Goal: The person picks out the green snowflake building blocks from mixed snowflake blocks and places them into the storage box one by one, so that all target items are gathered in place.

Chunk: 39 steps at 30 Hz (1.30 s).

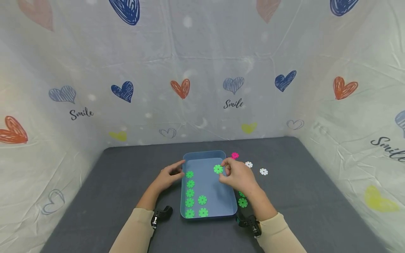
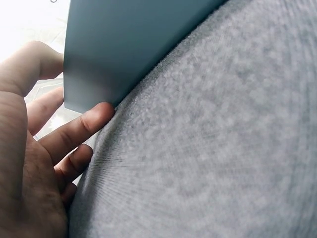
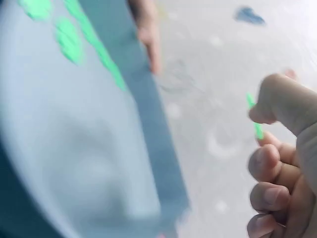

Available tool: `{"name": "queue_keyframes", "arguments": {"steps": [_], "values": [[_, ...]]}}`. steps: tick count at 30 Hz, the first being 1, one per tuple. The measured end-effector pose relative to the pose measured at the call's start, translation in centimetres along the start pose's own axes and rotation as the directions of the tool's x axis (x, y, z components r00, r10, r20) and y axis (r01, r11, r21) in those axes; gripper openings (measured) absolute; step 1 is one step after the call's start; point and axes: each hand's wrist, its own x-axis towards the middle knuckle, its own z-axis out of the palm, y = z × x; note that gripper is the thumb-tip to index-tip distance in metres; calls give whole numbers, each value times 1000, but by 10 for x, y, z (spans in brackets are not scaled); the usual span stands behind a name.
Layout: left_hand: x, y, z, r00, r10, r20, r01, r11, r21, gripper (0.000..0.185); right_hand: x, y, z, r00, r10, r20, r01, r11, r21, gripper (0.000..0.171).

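A blue-grey tray [image 1: 212,182] lies on the dark tabletop. Inside it, a column of green notched discs [image 1: 190,193] runs down the left side, with two more green discs [image 1: 202,200] beside the lower end. My right hand [image 1: 239,175] pinches one green notched disc [image 1: 218,169] above the tray's upper right part; the right wrist view shows that disc [image 3: 258,130] edge-on between thumb and finger. My left hand [image 1: 169,175] is at the tray's left rim, fingers loosely spread. In the left wrist view its fingertips [image 2: 101,115] touch the tray's outer wall [image 2: 124,54].
Right of the tray lie green discs [image 1: 242,202], partly hidden by my right forearm. A pink disc [image 1: 235,155] and two white discs [image 1: 264,171] sit farther back. A pale curtain [image 1: 202,119] printed with hearts surrounds the table on the back and sides.
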Motion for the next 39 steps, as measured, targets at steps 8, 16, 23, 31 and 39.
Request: {"name": "queue_keyframes", "arguments": {"steps": [8,16,23,31,39], "values": [[-1,2,0,1000,-7,-7,7,1000,-11,61,-6,-28,42,995,-91,39,94,993,-73,24],[1,2,1,1000,-9,-4,8,1000,-21,60,-6,-21,71,992,-27,124,39,995,-91,26],[2,3,3,1000,5,-5,-5,1000,-28,60,-7,-14,78,979,-7,204,25,996,-87,24],[2,2,1,1000,9,-11,-10,1000,-30,60,-5,-15,72,973,-21,229,37,997,-69,28],[1,-3,-1,1000,3,2,-3,1000,-21,61,3,-4,24,992,-65,103,53,992,115,20]]}}
